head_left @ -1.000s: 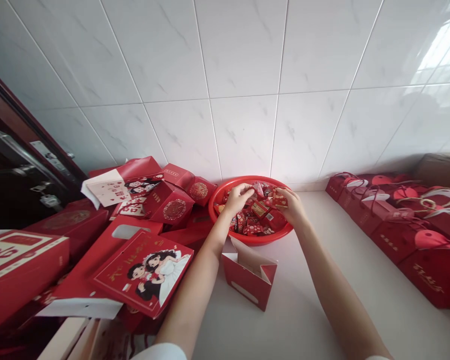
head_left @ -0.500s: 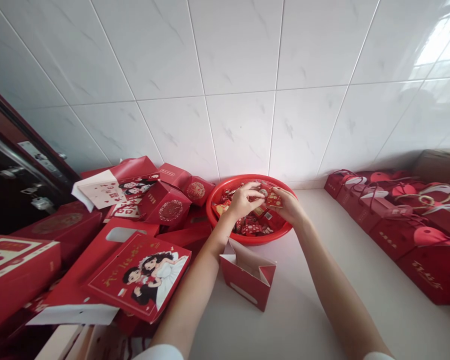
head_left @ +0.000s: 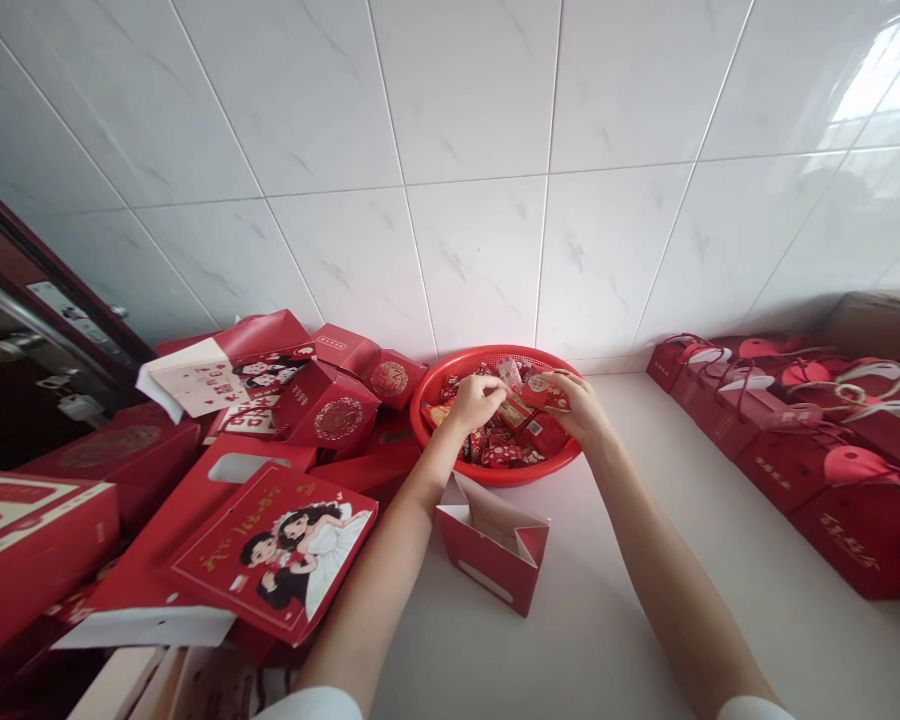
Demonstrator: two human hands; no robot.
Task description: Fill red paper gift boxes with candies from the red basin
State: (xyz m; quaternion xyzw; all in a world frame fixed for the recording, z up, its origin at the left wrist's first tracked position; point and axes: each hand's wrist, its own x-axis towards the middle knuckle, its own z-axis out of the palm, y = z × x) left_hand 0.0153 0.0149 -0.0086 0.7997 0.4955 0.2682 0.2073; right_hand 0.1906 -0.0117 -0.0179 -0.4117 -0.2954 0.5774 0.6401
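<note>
A red plastic basket (head_left: 422, 440) holds many small wrapped sweets (head_left: 499, 452), mostly red with some gold. Over its left half is my left hand (head_left: 478, 402), fingers drawn together in a pinch; whatever is between them is too small to make out. My right hand (head_left: 579, 408), at the basket's right side, curls around red-and-gold wrapped sweets (head_left: 555, 398). In front of the basket, between my forearms, an open red paper box (head_left: 487, 562) with a pale inside stands on the white surface.
Red gift boxes (head_left: 328, 405) and a flat red box with a printed couple (head_left: 277, 550) pile up on the left. Along the right stands a row of red gift bags with cord handles (head_left: 776, 470). A tiled wall (head_left: 480, 270) rises behind; a dark door (head_left: 37, 330) is at far left.
My left hand has moved slightly left and its fingers have closed together. My right hand stays near the basket's right side, still around sweets. The view has shifted slightly.
</note>
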